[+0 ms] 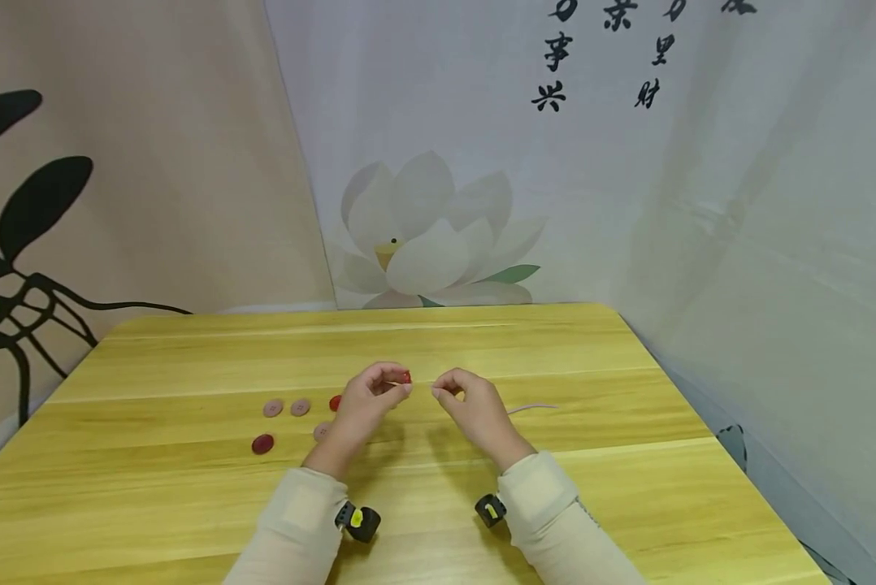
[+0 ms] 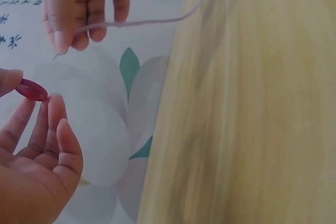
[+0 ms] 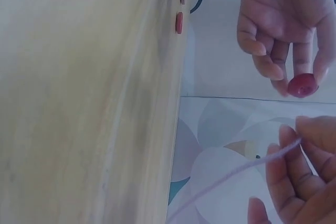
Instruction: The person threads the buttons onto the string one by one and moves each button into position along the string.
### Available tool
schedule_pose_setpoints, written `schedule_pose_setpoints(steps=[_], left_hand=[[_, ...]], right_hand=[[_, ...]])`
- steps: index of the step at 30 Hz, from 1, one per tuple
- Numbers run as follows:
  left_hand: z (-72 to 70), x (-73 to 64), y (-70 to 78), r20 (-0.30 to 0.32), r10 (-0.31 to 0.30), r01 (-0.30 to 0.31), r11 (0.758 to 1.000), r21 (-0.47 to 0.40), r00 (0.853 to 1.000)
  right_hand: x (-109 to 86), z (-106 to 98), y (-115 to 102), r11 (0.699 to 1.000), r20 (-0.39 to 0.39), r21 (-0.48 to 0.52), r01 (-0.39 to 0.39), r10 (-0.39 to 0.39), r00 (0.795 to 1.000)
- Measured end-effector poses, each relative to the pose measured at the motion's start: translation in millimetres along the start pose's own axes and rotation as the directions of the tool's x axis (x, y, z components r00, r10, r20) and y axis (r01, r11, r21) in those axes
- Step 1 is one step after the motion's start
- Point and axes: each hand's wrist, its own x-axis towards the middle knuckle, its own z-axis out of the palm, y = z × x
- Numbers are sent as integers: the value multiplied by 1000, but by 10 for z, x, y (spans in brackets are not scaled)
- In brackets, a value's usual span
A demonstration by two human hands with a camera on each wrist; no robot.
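Yellow wood-grain table (image 1: 628,504), pale fabric backdrop (image 1: 701,244), printed white lotus (image 1: 431,252), black Chinese characters (image 1: 557,53), dark leaf motif (image 1: 43,203)

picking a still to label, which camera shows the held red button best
The right wrist view: there the red button shows its broad face. The left wrist view catches it tilted, nearer edge-on; the head view gives only a small red spot in the left hand.

Soft, even light, apparently from above, fills the head view, leaving the table (image 1: 665,487) bright yellow and the cloth (image 1: 423,97) greyish. Faint, blurry-edged shadows lie on the wood near the left hand (image 1: 370,400) and right hand (image 1: 479,406). Both wrist views are dimmer, hazy and low in contrast; the cord (image 3: 241,169) looks soft, the writing (image 2: 11,41) blurred.
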Motion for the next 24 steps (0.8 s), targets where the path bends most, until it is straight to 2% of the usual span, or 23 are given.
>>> schedule_pose_setpoints(steps=[11,24], left_hand=[[124,-33,-10,15,18,-18,1000,21,1000],[149,-38,-10,38,28,-29,999,40,999]], right_hand=[[-40,-23,-24,1000,24,-21,0,0,1000],[-58,-21,-43,999,28,-38,39,-38,999]])
